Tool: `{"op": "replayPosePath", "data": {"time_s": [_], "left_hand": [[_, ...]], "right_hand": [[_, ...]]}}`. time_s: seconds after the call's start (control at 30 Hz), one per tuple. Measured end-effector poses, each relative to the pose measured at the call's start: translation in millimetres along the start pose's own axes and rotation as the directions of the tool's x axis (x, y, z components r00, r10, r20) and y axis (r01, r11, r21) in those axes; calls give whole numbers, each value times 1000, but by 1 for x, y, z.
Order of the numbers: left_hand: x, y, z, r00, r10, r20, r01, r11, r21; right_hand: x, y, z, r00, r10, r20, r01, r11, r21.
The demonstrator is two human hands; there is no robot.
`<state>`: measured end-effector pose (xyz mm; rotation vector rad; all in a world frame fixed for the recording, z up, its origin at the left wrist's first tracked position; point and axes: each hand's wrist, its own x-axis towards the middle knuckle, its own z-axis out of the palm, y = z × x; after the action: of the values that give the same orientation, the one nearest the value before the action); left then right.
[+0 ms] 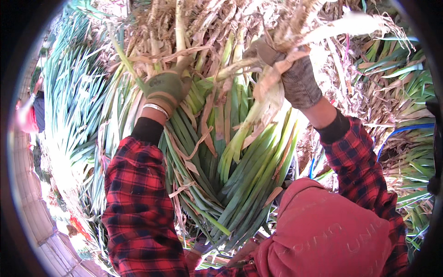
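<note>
My right hand, in a dark grey-brown work glove, is closed around a green onion with dry, peeling outer leaves. The stalk's pale end points up and its leaves hang down toward me. My left hand, in a green and tan glove, lies on the pile to the left. Its fingers curl in among the stalks and leaves, and what they grip, if anything, is partly hidden. Between and below my hands spreads a large heap of long green onion leaves, streaked with dry brown strips.
More green onions lie heaped at the left, and others at the right beside a blue strap. Dry husks cover the far side. Red cloth fills the lower right. A slatted surface runs along the left edge.
</note>
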<state>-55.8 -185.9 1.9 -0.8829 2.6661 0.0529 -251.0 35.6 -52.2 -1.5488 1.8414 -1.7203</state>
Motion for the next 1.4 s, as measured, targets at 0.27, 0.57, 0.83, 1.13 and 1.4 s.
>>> {"op": "replayPosePath", "data": {"time_s": [0.27,0.57,0.83,1.13,1.4], "left_hand": [[-241,-12,-76,845,235,-480,-406,867,-289],[-556,-100,-87,782,-403,-475,69,814,-576],[-604,-71,-70,580,-493,-649,-163,710,-685],[-621,-10,-189,-243,-120,-963,-46,993,-112],[-634,-25,-208,539,-646,-541,502,762,-410]], "right_hand": [[47,-114,-16,958,-239,160,288,797,-531],[157,-337,-12,945,-307,112,273,930,245],[220,-614,-58,775,-627,-82,581,655,482],[87,-719,9,314,-908,-278,810,409,-421],[28,-596,173,739,-532,414,-590,-214,778]]}}
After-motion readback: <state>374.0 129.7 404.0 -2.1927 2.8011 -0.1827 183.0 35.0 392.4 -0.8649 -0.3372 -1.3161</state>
